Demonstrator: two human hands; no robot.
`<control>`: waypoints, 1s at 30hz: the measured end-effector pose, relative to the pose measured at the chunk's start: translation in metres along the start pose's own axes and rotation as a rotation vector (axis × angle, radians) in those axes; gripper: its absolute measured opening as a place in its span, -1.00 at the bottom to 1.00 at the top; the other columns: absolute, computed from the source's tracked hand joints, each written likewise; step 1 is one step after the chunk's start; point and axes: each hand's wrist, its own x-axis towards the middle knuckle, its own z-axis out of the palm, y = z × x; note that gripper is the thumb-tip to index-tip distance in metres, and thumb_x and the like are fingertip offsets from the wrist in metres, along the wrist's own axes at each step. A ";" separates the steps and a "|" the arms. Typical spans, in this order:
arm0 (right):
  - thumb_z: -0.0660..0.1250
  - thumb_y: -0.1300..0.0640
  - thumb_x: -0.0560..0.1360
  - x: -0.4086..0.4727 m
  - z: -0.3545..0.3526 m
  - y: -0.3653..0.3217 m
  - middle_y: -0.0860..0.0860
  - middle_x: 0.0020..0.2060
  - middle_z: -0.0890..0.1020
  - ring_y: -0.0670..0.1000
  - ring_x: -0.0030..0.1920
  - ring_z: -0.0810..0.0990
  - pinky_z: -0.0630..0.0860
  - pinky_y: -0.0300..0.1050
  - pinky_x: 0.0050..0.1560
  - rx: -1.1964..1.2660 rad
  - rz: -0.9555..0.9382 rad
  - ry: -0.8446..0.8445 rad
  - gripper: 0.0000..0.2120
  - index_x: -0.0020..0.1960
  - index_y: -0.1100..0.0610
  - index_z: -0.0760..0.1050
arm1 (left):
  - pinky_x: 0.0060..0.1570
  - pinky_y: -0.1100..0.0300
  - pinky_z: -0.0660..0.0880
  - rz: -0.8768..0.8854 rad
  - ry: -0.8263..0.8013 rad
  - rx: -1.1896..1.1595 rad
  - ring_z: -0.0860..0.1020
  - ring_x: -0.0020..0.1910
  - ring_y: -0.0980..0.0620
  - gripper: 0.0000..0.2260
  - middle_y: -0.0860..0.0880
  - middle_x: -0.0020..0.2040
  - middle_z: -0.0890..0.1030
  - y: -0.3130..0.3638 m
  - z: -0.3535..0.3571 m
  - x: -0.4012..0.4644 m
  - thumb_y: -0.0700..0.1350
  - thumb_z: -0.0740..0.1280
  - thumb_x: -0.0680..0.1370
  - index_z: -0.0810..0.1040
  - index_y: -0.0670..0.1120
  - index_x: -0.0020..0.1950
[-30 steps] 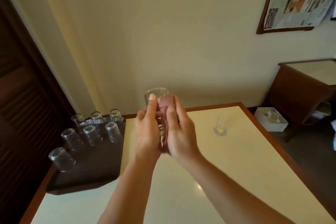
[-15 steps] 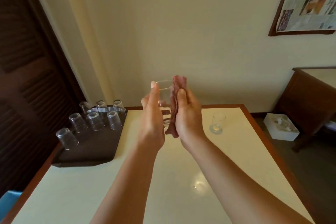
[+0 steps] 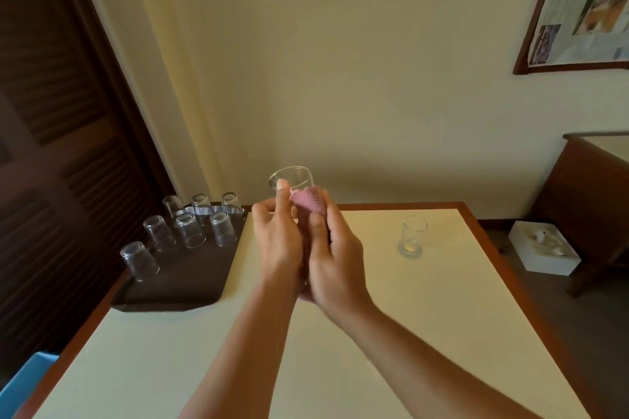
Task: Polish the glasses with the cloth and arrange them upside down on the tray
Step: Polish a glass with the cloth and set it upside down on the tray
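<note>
My left hand [image 3: 277,241] grips a clear glass [image 3: 292,178] upright above the table, its rim showing over my fingers. My right hand [image 3: 335,258] holds a pink cloth [image 3: 308,204] and presses it against the side of that glass. The lower part of the glass is hidden between my hands. A dark tray [image 3: 177,279] lies at the table's left edge with several glasses [image 3: 190,230] standing upside down on its far half. One more glass [image 3: 412,236] stands upright on the table to the right of my hands.
The cream table [image 3: 391,333] has a brown wooden rim. A dark louvred door [image 3: 51,146] is at the left. A white box [image 3: 541,247] sits on the floor to the right, beside a wooden desk [image 3: 592,187]. Something blue [image 3: 27,381] shows at the lower left.
The cloth has slid down from standing above the rim to wrap the side of the glass. My hands have closed together around the glass.
</note>
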 end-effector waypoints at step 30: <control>0.10 0.08 0.70 0.041 0.016 -0.030 -0.09 0.08 0.69 -0.08 0.10 0.67 0.58 -0.14 0.15 -0.027 -0.161 -0.038 -0.71 0.31 -0.05 0.51 | -0.27 0.20 0.60 0.091 -0.063 -0.122 0.65 -0.20 0.01 -0.54 -0.08 -0.12 0.68 0.036 0.001 0.018 0.20 0.29 0.67 0.63 -0.18 0.24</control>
